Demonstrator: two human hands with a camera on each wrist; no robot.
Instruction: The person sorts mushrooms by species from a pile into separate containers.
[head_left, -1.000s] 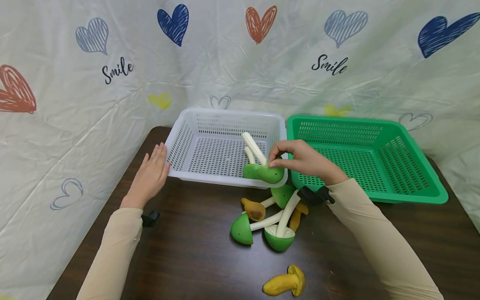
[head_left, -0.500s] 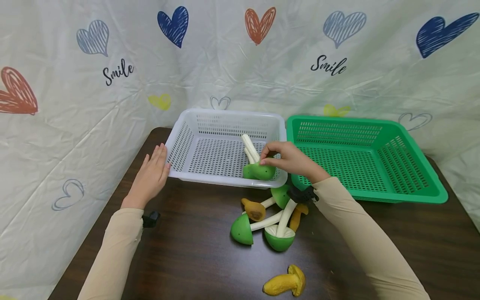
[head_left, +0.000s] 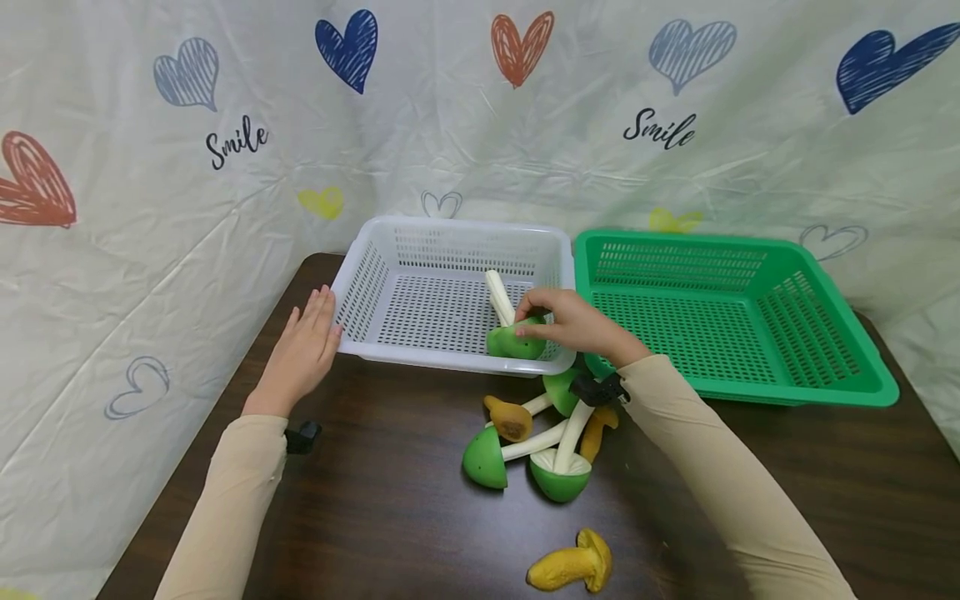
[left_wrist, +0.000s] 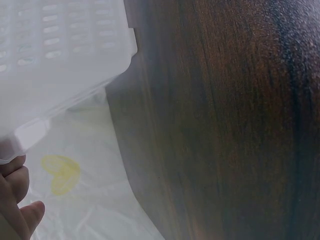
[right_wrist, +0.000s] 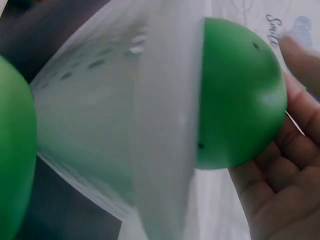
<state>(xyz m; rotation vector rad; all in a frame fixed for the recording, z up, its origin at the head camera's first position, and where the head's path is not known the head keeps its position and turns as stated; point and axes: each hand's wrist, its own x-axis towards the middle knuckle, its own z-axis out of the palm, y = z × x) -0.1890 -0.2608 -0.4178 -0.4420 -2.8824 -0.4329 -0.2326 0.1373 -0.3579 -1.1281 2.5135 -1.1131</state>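
Observation:
My right hand (head_left: 573,321) reaches over the front right corner of the white basket (head_left: 442,358) and holds a green-capped mushroom (head_left: 531,342) by its cap. In the right wrist view the fingers lie around that green cap (right_wrist: 240,95), which shows above the basket rim. Another green-capped mushroom (head_left: 498,343) lies right beside it in the basket, largely overlapped. My left hand (head_left: 300,354), fingers straight, rests along the basket's left rim. In the left wrist view only part of this hand (left_wrist: 15,190) shows, under the basket's edge.
Just in front of the baskets lie green mushrooms with white stems (head_left: 483,458) and two brown mushrooms (head_left: 512,419). A yellow mushroom (head_left: 570,567) lies nearer on the dark wooden table (head_left: 375,500). The green basket (head_left: 795,392) stands at right, against the white one.
My right hand has moved left and a little down with the green-capped mushroom, further into the white basket; its white stem now lines up with the other mushroom's. The left hand stays put.

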